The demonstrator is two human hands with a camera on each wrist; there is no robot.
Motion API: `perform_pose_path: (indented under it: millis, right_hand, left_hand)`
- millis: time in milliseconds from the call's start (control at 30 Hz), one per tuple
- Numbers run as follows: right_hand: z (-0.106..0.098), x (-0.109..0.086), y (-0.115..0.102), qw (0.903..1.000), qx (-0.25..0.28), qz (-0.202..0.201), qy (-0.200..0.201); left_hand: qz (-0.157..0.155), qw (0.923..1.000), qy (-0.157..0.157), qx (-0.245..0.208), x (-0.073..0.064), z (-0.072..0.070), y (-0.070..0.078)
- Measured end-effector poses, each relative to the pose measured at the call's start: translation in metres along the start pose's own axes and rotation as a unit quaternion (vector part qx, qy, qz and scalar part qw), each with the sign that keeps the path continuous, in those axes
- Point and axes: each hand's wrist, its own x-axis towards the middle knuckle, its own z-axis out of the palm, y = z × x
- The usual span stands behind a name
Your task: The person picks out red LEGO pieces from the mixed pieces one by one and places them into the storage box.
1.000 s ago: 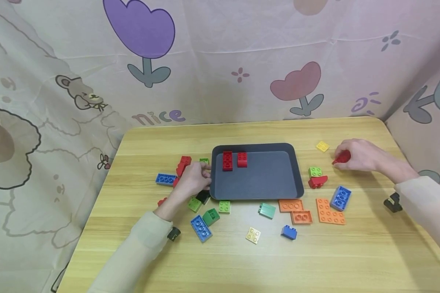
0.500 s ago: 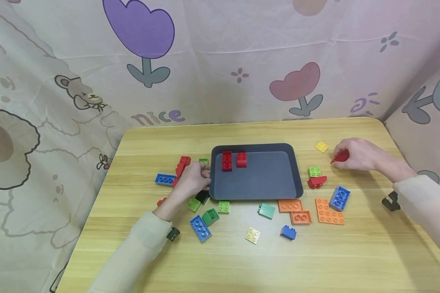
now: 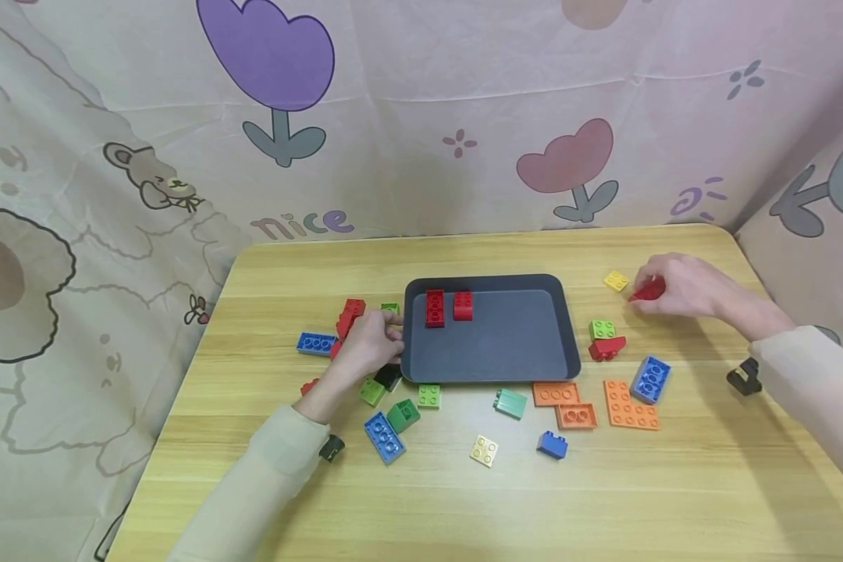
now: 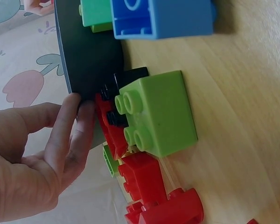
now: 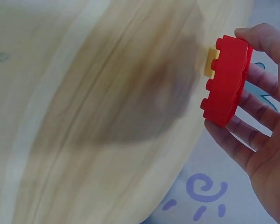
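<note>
My left hand (image 3: pixel 372 343) is at the left side of a dark grey tray (image 3: pixel 492 373), its fingertips holding the rim, as the left wrist view also shows. Two red bricks lie in the tray: a long one (image 3: pixel 435 309) with its hollow side up and a shorter one (image 3: pixel 463 306). Over the right part of the table, my right hand (image 3: pixel 681 285) grips a long red brick (image 5: pixel 226 81) by its two ends. Its row of studs points away from the palm in the right wrist view, and a hand shadow falls on the wood below.
A yellow plate (image 3: pixel 616 281) lies just left of the right hand. Lime (image 3: pixel 602 329), red (image 3: pixel 607 349), blue (image 3: pixel 651 380) and orange (image 3: pixel 625 406) pieces are right of the tray. Several bricks crowd the left hand, including a lime one (image 4: pixel 161 112) and a blue one (image 3: pixel 385 438).
My right hand has lifted slightly with the red brick, moving a little away from me and leftward. The left hand and the tray have stayed in place.
</note>
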Motion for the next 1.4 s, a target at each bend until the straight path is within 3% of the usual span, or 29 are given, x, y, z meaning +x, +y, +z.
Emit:
perform_pose_path:
  millis: [367,700,1400]
  right_hand:
    - [-0.012,0.011,-0.016,0.9996,0.002,-0.014,0.025]
    - [-0.023,0.026,-0.040,0.9980,-0.001,-0.054,0.032]
    - [-0.023,0.057,-0.095,0.9823,-0.010,-0.181,0.046]
  left_hand:
    - [-0.001,1.0000,0.003,0.004,0.000,0.000,0.000]
    - [0.000,1.0000,0.001,0.001,0.001,0.000,-0.001]
    - [-0.002,1.0000,-0.001,0.004,0.000,0.000,0.000]
